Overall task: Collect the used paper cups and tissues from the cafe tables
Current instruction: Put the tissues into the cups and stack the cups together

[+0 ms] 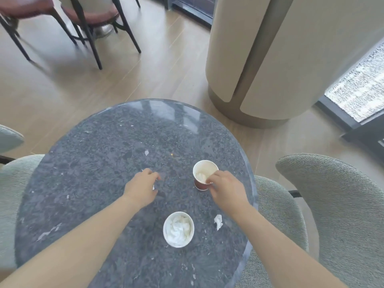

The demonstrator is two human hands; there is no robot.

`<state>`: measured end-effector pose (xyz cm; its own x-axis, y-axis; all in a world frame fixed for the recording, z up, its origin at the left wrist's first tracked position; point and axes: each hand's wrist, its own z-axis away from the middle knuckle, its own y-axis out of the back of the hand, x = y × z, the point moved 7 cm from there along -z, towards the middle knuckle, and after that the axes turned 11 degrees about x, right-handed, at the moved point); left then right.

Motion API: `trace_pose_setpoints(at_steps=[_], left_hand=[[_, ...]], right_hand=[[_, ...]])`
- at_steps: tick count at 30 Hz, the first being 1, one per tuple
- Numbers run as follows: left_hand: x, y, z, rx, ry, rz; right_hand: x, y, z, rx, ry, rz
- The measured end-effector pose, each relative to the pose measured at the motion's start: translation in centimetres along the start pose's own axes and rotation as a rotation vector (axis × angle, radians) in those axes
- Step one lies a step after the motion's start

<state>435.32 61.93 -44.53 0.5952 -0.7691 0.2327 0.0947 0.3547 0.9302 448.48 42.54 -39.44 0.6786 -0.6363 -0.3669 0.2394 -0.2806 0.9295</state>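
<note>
Looking down on a round grey stone table [99,146], with every place below given from the red paper cup [204,175] standing upright on its right half.

Right hand [225,189] resting at the near-right rim of the red paper cup, fingers [212,179] curled together and touching the rim; possibly pinching something white at the rim, but not clear enough to tell. Crumpled tissue [201,176] lying inside the cup, just beside those fingertips.

Left hand [141,188] hovering low over the tabletop to the left of the red paper cup, well apart from it, palm down, fingers bent and drawn close. A small white scrap [153,187] peeking out at the hand's right edge; whether pinched or merely lying under the hand, cannot tell.

White paper cup [178,229] standing nearer the camera than the red paper cup and slightly left, stuffed with white tissue, lying between the two forearms and touched by neither.

Loose tissue piece [218,221] lying on the table nearer than the red paper cup, just beside the right forearm, right of the white cup.

Another tiny white scrap [147,152] lying farther and left of the red paper cup, beyond the left hand.

Grey upholstered chairs [336,204] flanking the table.
</note>
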Motion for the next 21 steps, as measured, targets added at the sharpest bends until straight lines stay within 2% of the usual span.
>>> trace_pose_setpoints(at_steps=[6, 11, 15, 18, 21], left_hand=[[-1.7, -2.2, -0.7, -0.080, 0.018, -0.073], [-1.1, -3.4, -0.6, -0.115, -0.060, 0.049], [0.9, 0.9, -1.1, 0.161, -0.048, 0.343], [3.9, 5.0, -1.2, 0.361, -0.123, 0.498], [7.5, 6.4, -0.5, 0.362, -0.269, 0.517]], right_hand=[[-2.9, -1.9, -1.2, -0.049, 0.090, -0.062], [-2.8, -2.8, -0.7, -0.091, 0.103, -0.095], [-2.7, -2.2, 0.1, -0.024, 0.129, -0.183], [-2.1, -1.6, 1.0, 0.033, 0.092, -0.214], [-0.8, -1.5, 2.3, 0.021, 0.044, -0.193]])
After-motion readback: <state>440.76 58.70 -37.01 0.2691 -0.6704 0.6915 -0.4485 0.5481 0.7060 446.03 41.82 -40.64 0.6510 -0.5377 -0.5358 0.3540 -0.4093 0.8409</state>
